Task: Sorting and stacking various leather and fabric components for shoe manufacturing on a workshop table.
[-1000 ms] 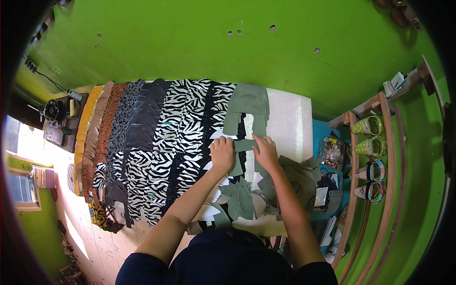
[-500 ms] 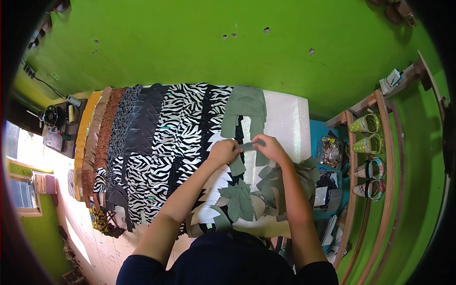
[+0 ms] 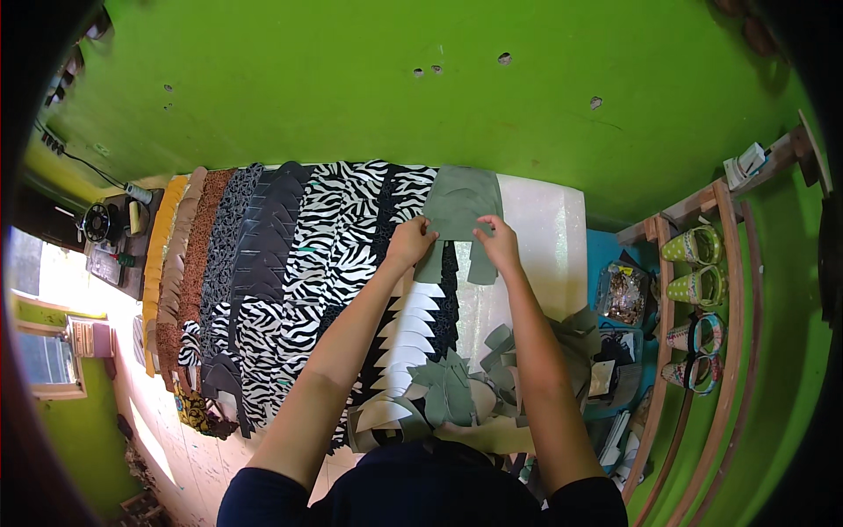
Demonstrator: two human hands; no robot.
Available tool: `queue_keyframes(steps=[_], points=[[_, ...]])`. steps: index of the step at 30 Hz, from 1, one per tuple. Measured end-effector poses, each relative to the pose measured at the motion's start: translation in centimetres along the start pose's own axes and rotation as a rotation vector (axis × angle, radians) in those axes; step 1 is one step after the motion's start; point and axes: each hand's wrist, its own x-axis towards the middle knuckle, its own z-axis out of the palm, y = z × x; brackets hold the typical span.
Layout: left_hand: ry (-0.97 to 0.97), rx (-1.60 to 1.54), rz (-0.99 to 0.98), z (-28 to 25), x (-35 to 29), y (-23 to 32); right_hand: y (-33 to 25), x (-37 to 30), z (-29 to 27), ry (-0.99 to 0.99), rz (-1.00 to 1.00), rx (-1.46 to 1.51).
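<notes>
My left hand (image 3: 410, 243) has its fingers closed at the left side of a grey-green, U-shaped cut piece (image 3: 463, 206) of sheet material. On the right side of that piece, my right hand (image 3: 499, 242) bends its thumb and forefinger at the edge. The piece lies over an overlapping row of the same colour, its two legs pointing toward me. Nearer to me run a row of white pointed pieces (image 3: 407, 338) and a black patterned strip (image 3: 450, 290). A loose pile of grey-green pieces (image 3: 448, 388) sits close to my body.
Overlapping zebra-print (image 3: 307, 255), dark grey (image 3: 268, 228), brown (image 3: 200, 237) and yellow rows (image 3: 163, 246) cover the table's left part. A whitish glittery sheet (image 3: 544, 228) lies right. A wooden rack (image 3: 734, 290) holds small shoes (image 3: 692, 283); beside it stands a clear box (image 3: 622, 294).
Both hands have moved away from me toward the far row and farther apart. The grey-green piece held between them now lies on that row.
</notes>
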Motion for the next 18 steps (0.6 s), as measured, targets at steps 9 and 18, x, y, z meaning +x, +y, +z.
queue_keyframes(steps=[9, 18], points=[[0.172, 0.457, 0.075, 0.0, -2.2, 1.2, -3.9, -2.0, 0.4, 0.097, -0.107, -0.536], [0.051, 0.363, 0.247, 2.3, -9.6, 2.8, -4.9, -7.3, -6.1, -0.079, -0.155, -0.408]])
